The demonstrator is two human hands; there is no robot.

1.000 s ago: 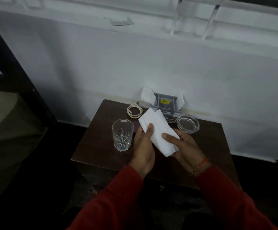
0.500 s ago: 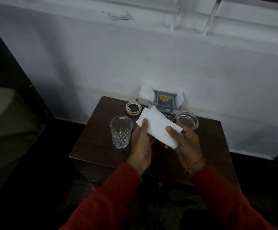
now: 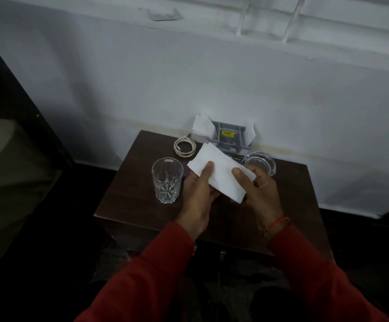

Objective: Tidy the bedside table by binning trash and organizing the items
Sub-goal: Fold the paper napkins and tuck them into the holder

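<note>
White tissue [image 3: 221,174]: held above the bedside table [image 3: 137,196], left hand [image 3: 199,194] and right hand [image 3: 259,194] each closed on it, thumbs on top. On table: glass tumbler [image 3: 166,180] beside left hand; coiled cable [image 3: 184,147], ashtray [image 3: 260,163] at rear.

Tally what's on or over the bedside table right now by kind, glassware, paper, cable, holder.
Glassware: 2, the drinking glass and the glass ashtray.
Paper: 1 folded white tissue, held by left hand and right hand.
Cable: 1 coiled white cable.
Holder: 1 grey tissue holder.
Total: 5.
</note>
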